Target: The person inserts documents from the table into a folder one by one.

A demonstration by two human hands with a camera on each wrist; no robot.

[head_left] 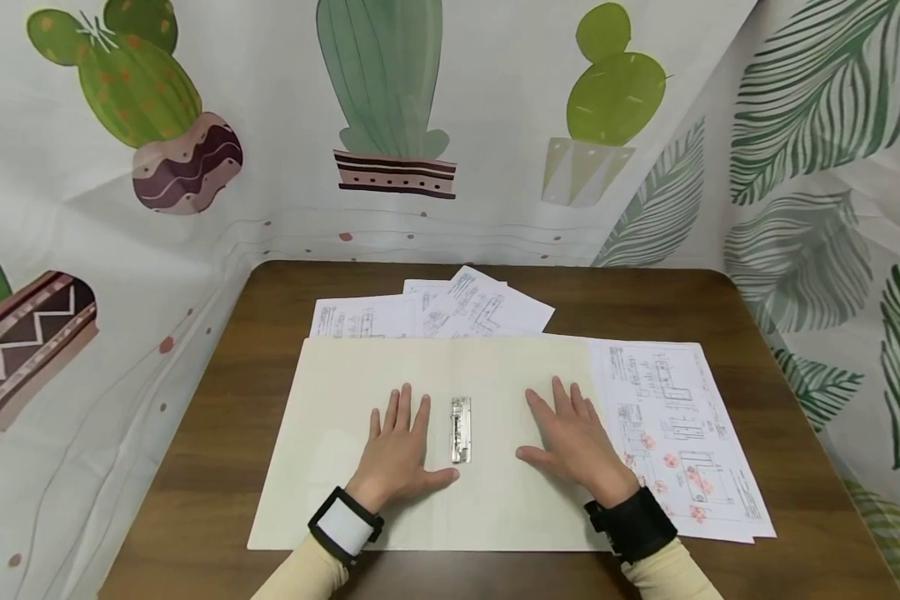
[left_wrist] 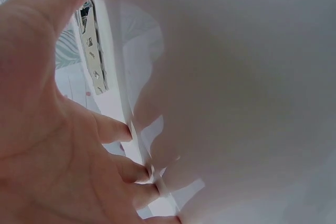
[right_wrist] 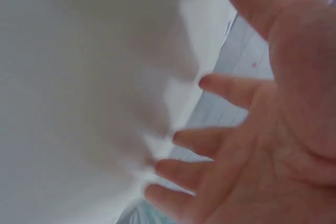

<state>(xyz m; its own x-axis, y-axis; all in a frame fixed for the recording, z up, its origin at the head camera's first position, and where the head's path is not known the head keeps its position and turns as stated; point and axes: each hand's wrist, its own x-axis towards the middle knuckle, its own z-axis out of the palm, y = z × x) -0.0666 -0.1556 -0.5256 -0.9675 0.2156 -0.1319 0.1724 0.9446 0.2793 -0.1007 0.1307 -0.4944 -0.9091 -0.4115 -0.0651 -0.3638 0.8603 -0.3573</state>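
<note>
A cream-coloured folder [head_left: 330,375] lies spread flat on the table, with a metal clip [head_left: 461,429] fixed near its middle. My left hand [head_left: 393,458] rests on the folder's left half, fingers spread, the thumb reaching toward the clip. On the right half, my right hand [head_left: 573,437] has its fingers straight and the thumb out to the left. In the left wrist view the fingertips touch the pale surface, and the clip [left_wrist: 93,51] shows beyond the thumb. The right wrist view shows the straight fingers [right_wrist: 205,142] at the folder's surface. Neither hand holds anything.
Printed drawing sheets [head_left: 708,433], some with red marks, stick out past the folder's right side. More sheets [head_left: 495,304] lie overlapping behind it, partly covered by the folder. The wooden table [head_left: 195,433] ends at a hanging cloth [head_left: 285,225] printed with cacti.
</note>
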